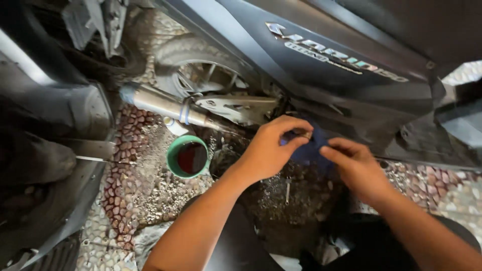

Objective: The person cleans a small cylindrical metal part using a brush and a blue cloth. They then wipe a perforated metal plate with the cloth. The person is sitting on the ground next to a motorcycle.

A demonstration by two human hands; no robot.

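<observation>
Blue rag (307, 150) sits bunched just under the scooter's dark side panel (321, 75), left hand (268, 150) pinching a small metal part (304, 134) against it with fingers narrow, right hand (359, 168) gripping the rag's near edge. Green cup (187, 157) of dark fluid stands on the pebble floor (125, 190) left of the rag, below the exhaust pipe (160, 104); wiping looks underway, part not refitted. Panel edge crowds above; open room lies toward the cup.

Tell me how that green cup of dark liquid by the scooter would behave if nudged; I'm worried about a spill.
The green cup looks fairly full of dark liquid, so it would likely slosh easily. It stands on uneven pebble ground, so it may tip rather than slide. It looks like thin plastic, probably light apart from its contents. Both hands are away from it, at a blue cloth.
</observation>
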